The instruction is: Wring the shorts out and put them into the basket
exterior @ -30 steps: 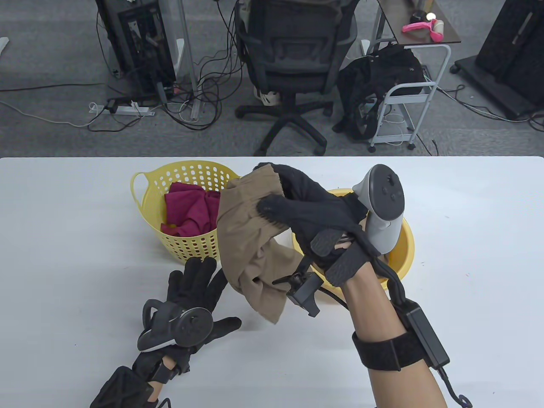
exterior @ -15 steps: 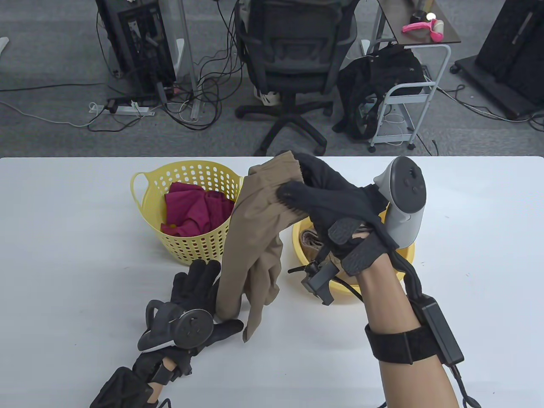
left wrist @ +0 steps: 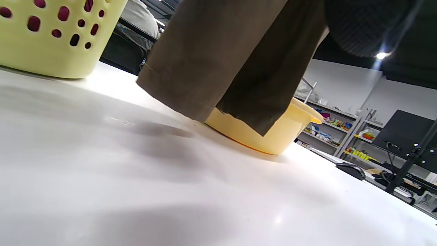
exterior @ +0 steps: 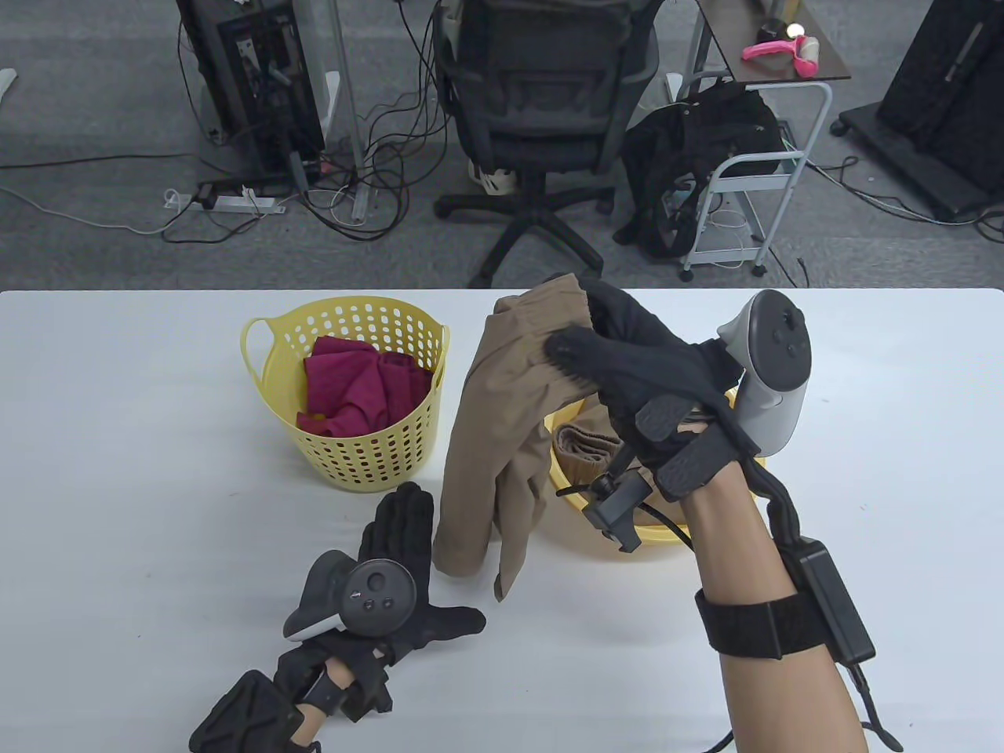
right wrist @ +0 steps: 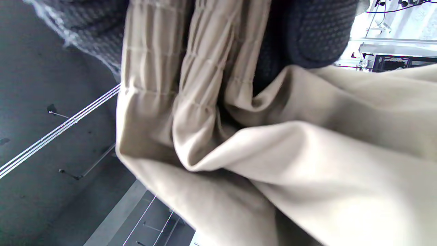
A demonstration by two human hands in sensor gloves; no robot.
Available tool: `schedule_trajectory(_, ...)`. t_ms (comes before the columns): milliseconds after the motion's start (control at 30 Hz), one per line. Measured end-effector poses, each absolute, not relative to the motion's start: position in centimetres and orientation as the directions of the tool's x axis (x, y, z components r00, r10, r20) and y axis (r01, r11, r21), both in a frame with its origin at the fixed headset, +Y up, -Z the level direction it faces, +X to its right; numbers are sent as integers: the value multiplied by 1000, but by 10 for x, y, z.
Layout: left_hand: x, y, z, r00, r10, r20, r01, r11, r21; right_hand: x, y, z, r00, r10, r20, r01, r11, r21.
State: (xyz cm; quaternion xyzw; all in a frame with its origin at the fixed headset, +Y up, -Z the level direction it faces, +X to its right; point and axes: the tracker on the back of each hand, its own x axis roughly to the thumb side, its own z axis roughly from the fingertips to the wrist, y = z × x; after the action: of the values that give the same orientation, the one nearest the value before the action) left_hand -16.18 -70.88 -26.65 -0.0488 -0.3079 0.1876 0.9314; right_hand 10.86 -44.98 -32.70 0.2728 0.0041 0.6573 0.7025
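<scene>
My right hand grips the waistband of tan shorts and holds them up above the table, between the basket and the basin. Both legs hang straight down, their hems just above the tabletop. In the right wrist view the gathered waistband fills the frame under my gloved fingers. My left hand lies flat on the table with straight fingers, just left of the hanging hems, holding nothing. The yellow perforated basket stands at the back left with a dark red garment inside.
A yellow basin sits under my right wrist, with another tan garment in it. In the left wrist view the shorts' hems hang in front of the basin. An office chair and carts stand beyond the table's far edge.
My right hand has carried the shorts to the right and slightly up, and they have unfurled to hang straight. The left hand has slid right along the table, staying flat.
</scene>
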Motion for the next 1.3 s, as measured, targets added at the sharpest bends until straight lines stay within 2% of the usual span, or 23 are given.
schedule_trajectory(267,-156,-708,-281,724,502,473,-451,864,-226,99,-448,-322,160,930,332,-905,3,426)
schedule_trajectory(467,-159,-719,-296,725,566,392,-511,824,-244,78,-445,-314,180,932,314,-870,2,493)
schedule_trajectory(867,-175,-728,-307,576,749,328,-702,659,-271,40,-441,-310,235,930,282,-810,28,585)
schedule_trajectory(1300,-178,-725,-307,540,772,337,-746,624,-233,49,-448,-315,256,926,278,-821,57,567)
